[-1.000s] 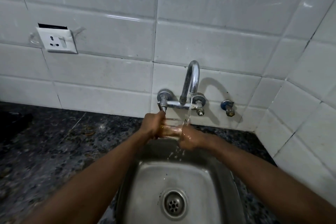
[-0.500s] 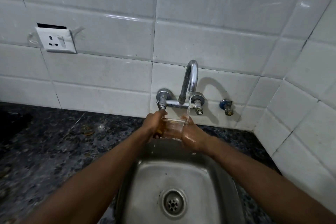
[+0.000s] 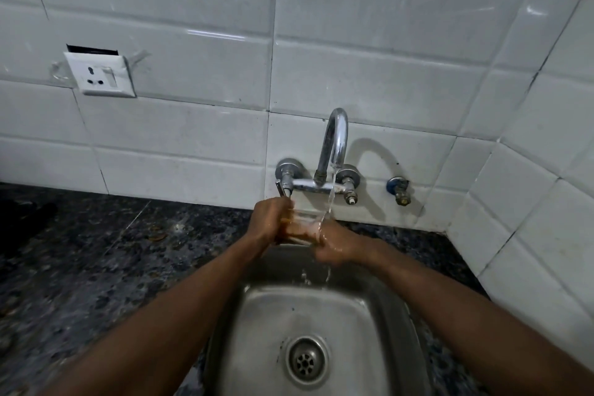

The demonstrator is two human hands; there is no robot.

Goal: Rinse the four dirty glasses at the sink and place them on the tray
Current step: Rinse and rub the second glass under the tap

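Observation:
A clear glass [image 3: 300, 226] is held upright over the back of the steel sink [image 3: 321, 315], between both hands. My left hand [image 3: 268, 220] grips its left side, fingers curled round it. My right hand [image 3: 332, 244] wraps its right side, wet. Water runs from the curved chrome tap [image 3: 336, 141] onto the glass's right rim and my right hand, then drips into the basin. The other glasses and the tray are out of view.
Dark speckled stone counter [image 3: 96, 251] lies left of the sink and a narrow strip to its right. White tiled walls stand behind and at the right. A wall socket [image 3: 99, 74] is at the upper left. The drain [image 3: 305, 360] sits near the basin's front.
The glass and both hands have shifted slightly under the stream; water spills down into the basin again, as it did a second ago.

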